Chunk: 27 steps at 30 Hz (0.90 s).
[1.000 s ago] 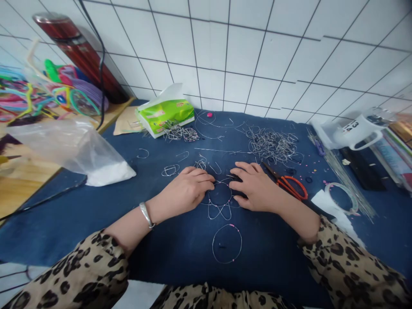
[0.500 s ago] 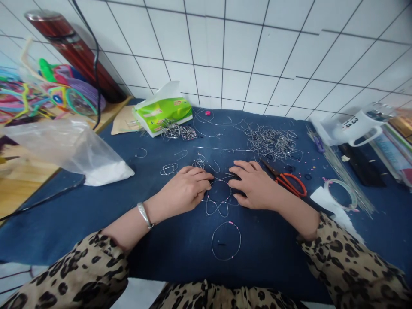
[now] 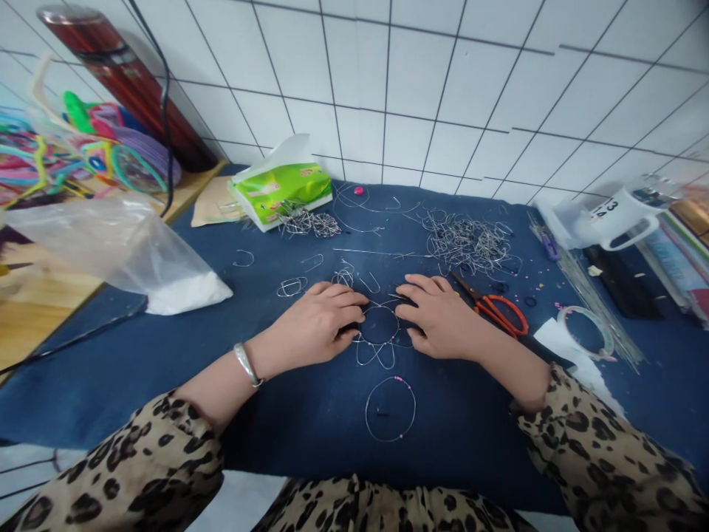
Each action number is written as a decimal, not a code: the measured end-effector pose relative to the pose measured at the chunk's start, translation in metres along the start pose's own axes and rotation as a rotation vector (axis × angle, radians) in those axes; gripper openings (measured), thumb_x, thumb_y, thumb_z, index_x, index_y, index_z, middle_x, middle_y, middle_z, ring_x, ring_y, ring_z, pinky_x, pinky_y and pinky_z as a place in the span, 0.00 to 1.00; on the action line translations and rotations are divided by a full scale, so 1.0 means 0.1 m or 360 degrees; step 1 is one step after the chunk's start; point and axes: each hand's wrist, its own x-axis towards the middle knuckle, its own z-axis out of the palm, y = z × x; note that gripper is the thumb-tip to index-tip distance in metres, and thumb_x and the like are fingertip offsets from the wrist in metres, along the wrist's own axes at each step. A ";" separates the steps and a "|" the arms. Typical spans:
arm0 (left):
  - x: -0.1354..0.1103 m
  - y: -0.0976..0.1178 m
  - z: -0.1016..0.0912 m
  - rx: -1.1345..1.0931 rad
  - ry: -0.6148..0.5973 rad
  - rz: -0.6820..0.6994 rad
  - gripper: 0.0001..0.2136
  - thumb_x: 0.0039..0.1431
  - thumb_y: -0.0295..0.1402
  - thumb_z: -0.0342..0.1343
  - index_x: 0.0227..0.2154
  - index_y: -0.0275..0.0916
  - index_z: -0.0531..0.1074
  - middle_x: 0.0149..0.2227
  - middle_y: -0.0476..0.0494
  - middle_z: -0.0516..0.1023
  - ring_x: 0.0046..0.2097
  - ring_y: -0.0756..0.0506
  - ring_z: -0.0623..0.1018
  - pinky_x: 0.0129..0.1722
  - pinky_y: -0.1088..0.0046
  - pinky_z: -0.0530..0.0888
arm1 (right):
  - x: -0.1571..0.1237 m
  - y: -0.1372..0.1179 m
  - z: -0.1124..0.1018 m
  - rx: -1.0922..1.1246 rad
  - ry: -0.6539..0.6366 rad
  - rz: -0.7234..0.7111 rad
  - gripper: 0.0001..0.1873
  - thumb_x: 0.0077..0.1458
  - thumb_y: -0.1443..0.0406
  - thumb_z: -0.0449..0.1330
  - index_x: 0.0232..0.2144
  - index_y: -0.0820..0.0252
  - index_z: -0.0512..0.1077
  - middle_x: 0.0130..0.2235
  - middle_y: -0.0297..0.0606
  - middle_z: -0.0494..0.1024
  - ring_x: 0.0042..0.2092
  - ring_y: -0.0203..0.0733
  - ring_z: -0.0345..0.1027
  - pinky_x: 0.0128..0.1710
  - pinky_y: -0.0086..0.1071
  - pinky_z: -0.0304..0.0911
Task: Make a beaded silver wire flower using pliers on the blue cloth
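Observation:
A flower shape of bent silver wire (image 3: 377, 362) with small pink beads on its round centre lies flat on the blue cloth. My left hand (image 3: 326, 318) has its fingers curled onto the flower's left side, the thumb lower down. From the right, my right hand (image 3: 435, 316) grips the opposite edge, fingers bent and somewhat apart; a thin dark piece shows by its index fingertip. The hands hide the flower's side petals. Nearer to me lies a thin wire ring (image 3: 366, 414) with pink beads, a short dark bit inside it.
Orange-handled scissors (image 3: 501, 314) lie beside my right hand. Beyond are a tangled wire heap (image 3: 468, 240), loose wire pieces and a green tissue pack (image 3: 280, 192). A bag of white powder (image 3: 185, 292) is at left; a white mug (image 3: 620, 222) and a clear coil (image 3: 587, 331) are at right.
Almost nothing differs. The view has shifted slightly, and both hands stay on the wire flower with very small finger movements.

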 end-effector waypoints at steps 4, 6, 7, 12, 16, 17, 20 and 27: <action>0.00 -0.02 0.00 -0.0007 -0.0002 0.0024 0.09 0.55 0.29 0.51 0.39 0.42 0.71 0.51 0.45 0.71 0.51 0.42 0.67 0.50 0.59 0.61 | 0.00 0.00 0.00 0.0012 -0.0002 0.0004 0.15 0.50 0.65 0.54 0.41 0.56 0.70 0.55 0.43 0.63 0.60 0.56 0.44 0.53 0.49 0.45; -0.01 -0.02 0.01 -0.0004 0.0000 0.0035 0.10 0.55 0.28 0.50 0.39 0.42 0.71 0.51 0.45 0.70 0.51 0.42 0.67 0.50 0.59 0.61 | 0.00 0.00 0.00 0.0014 -0.0004 0.0003 0.15 0.49 0.65 0.54 0.41 0.56 0.70 0.55 0.43 0.63 0.60 0.55 0.44 0.52 0.49 0.45; -0.01 -0.03 0.01 -0.0001 0.0000 0.0038 0.10 0.55 0.28 0.50 0.39 0.42 0.71 0.51 0.45 0.70 0.51 0.42 0.67 0.50 0.59 0.61 | 0.00 0.00 0.00 0.0014 -0.0005 0.0004 0.15 0.49 0.66 0.54 0.41 0.56 0.70 0.55 0.43 0.63 0.60 0.55 0.44 0.52 0.49 0.45; 0.00 -0.03 0.00 0.0019 -0.0036 0.0033 0.12 0.55 0.26 0.49 0.40 0.42 0.71 0.52 0.45 0.69 0.51 0.42 0.67 0.51 0.59 0.61 | 0.00 0.01 0.02 0.0033 0.0016 0.0013 0.16 0.48 0.67 0.54 0.42 0.57 0.70 0.55 0.44 0.63 0.60 0.55 0.44 0.53 0.49 0.46; 0.00 -0.04 0.01 0.0015 -0.0055 0.0019 0.13 0.54 0.26 0.49 0.42 0.43 0.70 0.53 0.46 0.69 0.52 0.42 0.66 0.51 0.59 0.62 | -0.01 0.02 0.04 0.0078 0.0057 0.0013 0.17 0.48 0.67 0.53 0.42 0.58 0.69 0.54 0.43 0.64 0.60 0.54 0.45 0.53 0.48 0.46; 0.00 -0.04 0.01 0.0006 -0.0056 0.0022 0.14 0.54 0.26 0.49 0.43 0.43 0.70 0.52 0.46 0.69 0.52 0.42 0.66 0.51 0.59 0.62 | -0.01 0.02 0.05 0.0093 0.0070 0.0010 0.16 0.48 0.67 0.54 0.42 0.58 0.70 0.54 0.43 0.65 0.60 0.54 0.45 0.53 0.48 0.46; -0.01 -0.06 -0.01 -0.0032 -0.0041 0.0035 0.16 0.54 0.26 0.49 0.46 0.43 0.68 0.53 0.45 0.69 0.52 0.42 0.67 0.52 0.59 0.62 | -0.01 0.04 0.07 0.0135 0.0119 0.0006 0.17 0.48 0.66 0.54 0.42 0.58 0.70 0.53 0.43 0.65 0.60 0.53 0.45 0.54 0.48 0.45; -0.03 -0.11 -0.08 -0.0066 0.0007 0.0003 0.13 0.56 0.30 0.51 0.45 0.42 0.68 0.52 0.45 0.70 0.53 0.43 0.67 0.53 0.61 0.61 | -0.02 0.07 0.09 0.0180 0.0155 0.0016 0.20 0.48 0.64 0.56 0.46 0.57 0.68 0.55 0.44 0.63 0.61 0.54 0.44 0.55 0.49 0.45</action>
